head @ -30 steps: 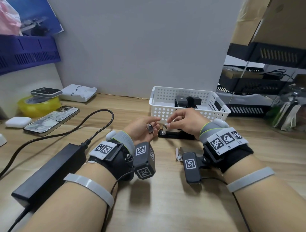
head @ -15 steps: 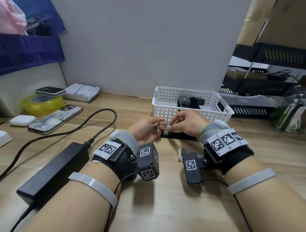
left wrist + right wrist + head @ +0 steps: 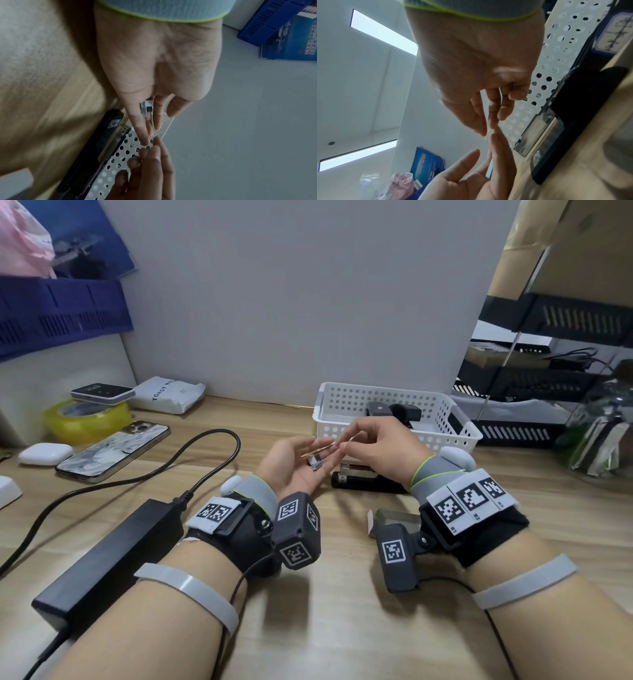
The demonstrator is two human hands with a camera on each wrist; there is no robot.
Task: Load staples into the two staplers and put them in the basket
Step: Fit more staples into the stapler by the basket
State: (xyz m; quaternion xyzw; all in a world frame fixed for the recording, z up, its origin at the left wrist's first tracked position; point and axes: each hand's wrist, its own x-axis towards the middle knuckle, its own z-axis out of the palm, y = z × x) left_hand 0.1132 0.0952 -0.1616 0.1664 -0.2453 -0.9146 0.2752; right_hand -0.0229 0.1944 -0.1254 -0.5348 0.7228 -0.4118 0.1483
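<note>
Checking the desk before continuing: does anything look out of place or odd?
Nothing looks damaged or spilled. The black stapler lies open on the wooden desk, in front of the white perforated basket, awaiting staples.

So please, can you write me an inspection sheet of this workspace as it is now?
Surface: wooden desk.
Job's things: one stapler lies in the white basket; open stapler on the desk before it; staple strip held between both hands.
Clutter: phone, yellow tape roll, earbud case, white pouch.
Hands: right hand pinches the strip; left hand holds a small metal piece.
Cables: black power adapter with its cord.
Surroundings: grey wall, blue crate, black trays.
</note>
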